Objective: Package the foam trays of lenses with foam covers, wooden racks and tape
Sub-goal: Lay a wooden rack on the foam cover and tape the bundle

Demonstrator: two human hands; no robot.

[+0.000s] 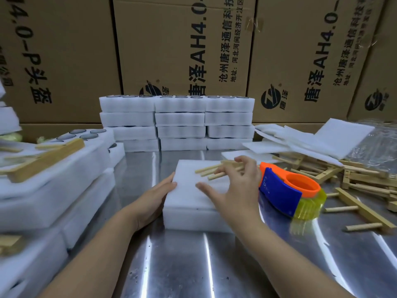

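Note:
A white foam tray [189,221] sits mid-table with a foam cover [187,192] lying on top of it. My left hand [154,196] rests flat against the tray's left side, fingertips at the cover's edge. My right hand [236,188] hovers over the cover's right part. Its fingers hold a wooden rack [207,170] whose pegs point left just above the cover, and its thumb is spread out. The lenses inside this tray are hidden.
An orange-and-blue tape dispenser [285,190] stands right of the tray. Loose wooden racks [354,179] and foam sheets [311,140] pile at the right. Stacked foam trays [178,123] stand behind, and more trays with wooden racks [53,168] lie at the left. Cardboard boxes [182,50] wall the back.

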